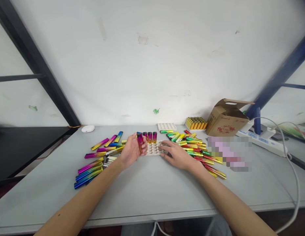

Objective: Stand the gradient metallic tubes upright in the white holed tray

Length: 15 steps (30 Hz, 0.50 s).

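Observation:
My left hand (131, 152) is closed around a shiny purple and orange lighter (140, 141), held upright at the left side of a white tray (154, 151) with rows of round holes. Purple and gold lighters (150, 137) stand in the tray's back row, some partly hidden by my left fingers. My right hand (177, 154) lies at the tray's right edge, its fingers stretched and apart, holding nothing. Left of my left hand lies a loose pile of blue, purple, gold and silver lighters (93, 167). Beyond my right hand spread red, green and gold lighters (196, 147).
At the back are a second white holed tray (167, 126) and a tray packed with gold lighters (196, 123). An open cardboard box (222, 121) stands beside it. A white power strip (265, 141) with cables lies at right, a small white case (88, 128) at back left.

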Tool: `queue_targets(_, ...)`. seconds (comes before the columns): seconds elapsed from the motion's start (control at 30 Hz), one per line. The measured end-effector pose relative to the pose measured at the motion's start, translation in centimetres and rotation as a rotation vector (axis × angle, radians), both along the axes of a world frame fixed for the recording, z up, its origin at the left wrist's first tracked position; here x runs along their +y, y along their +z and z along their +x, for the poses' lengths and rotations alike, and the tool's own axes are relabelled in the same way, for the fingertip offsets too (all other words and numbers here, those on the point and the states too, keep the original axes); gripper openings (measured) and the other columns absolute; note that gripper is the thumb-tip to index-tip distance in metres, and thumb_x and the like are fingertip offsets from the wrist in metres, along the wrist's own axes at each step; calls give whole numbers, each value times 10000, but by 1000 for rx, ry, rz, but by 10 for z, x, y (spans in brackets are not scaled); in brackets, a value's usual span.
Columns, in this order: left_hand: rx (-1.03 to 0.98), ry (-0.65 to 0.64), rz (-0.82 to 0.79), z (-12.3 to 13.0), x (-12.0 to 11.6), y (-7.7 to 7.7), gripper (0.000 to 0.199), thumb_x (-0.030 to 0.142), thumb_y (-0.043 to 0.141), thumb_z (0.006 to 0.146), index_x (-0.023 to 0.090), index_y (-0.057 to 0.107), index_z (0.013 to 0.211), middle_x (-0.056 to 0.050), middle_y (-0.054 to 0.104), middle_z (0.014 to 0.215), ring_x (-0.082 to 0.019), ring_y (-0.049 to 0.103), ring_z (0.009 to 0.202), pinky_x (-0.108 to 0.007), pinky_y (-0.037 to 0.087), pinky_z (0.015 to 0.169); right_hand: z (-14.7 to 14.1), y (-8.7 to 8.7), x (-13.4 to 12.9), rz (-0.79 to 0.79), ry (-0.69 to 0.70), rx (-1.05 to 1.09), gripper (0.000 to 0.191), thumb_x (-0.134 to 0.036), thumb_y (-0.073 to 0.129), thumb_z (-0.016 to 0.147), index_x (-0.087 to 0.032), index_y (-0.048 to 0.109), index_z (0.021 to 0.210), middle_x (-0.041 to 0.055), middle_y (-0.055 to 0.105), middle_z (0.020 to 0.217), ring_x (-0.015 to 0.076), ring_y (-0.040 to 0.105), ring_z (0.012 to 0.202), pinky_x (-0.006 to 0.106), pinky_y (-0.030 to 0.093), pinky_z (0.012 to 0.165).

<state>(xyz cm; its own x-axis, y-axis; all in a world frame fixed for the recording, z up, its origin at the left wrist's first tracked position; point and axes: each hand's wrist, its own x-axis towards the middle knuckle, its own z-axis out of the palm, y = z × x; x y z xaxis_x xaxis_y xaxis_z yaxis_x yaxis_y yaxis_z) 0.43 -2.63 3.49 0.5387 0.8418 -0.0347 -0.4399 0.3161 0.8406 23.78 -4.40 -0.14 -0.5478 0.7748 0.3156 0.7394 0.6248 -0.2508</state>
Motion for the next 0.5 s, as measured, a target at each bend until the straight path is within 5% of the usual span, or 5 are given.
queue_targets(0.17,88,-39,68,-2,1,-3,252,414,480,877,170,543,860,-20,494,731,-130,460,597,-241,378,539,2,4,1,25,-7,128,377,-327,487,938,-177,546,1279,136,571,1286,267,515,1206,450,414,1037)
queue_targets(0.37,228,-359,123,3,-5,-8,686,732,293,857,127,617,859,-68,534,728,-133,438,568,-252,311,499,-12,19,-10,-22,73,542,325,-358,530,921,-210,583,1206,100,624,1212,236,562,1156,413,442,1009)
queue_targets(0.5,237,-412,125,12,-14,-10,779,821,177,816,153,579,811,-86,573,752,-136,452,576,-256,314,509,-31,21,-16,-110,179,690,297,-363,633,853,-210,634,1108,99,649,1165,225,602,1103,409,461,993)
